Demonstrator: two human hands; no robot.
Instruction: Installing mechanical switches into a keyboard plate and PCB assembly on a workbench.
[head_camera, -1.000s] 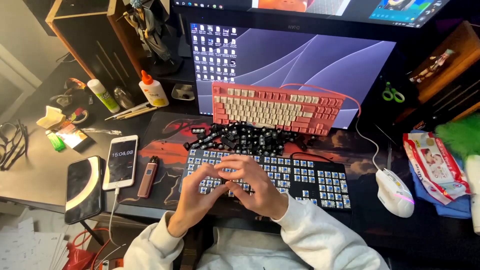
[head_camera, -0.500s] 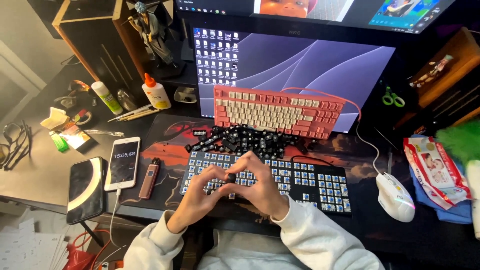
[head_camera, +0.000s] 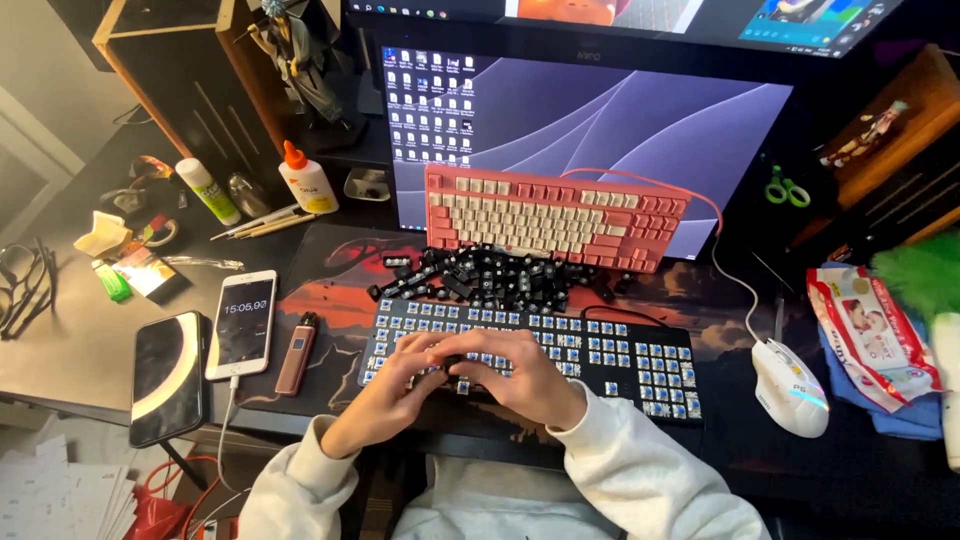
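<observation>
Both hands meet over the black keyboard with bare blue switches (head_camera: 600, 350). The left hand (head_camera: 385, 385) and right hand (head_camera: 525, 380) have their fingertips pressed together, pinching a small black keycap (head_camera: 455, 362). Beyond the fingers lies a pile of loose black keycaps (head_camera: 480, 275).

- The black keyboard (head_camera: 560, 350) lay flat on the surface, its long side running left to right, directly in front of the person. Its keycaps were removed, exposing rows of blue switches.
- The left hand (head_camera: 385, 390) and right hand (head_camera: 520, 380) rested over its left half, fingertips meeting on one switch area.
- The loose black keycaps (head_camera: 490, 275) formed a scattered heap just behind the keyboard's rear edge, several tipped on their sides.
</observation>
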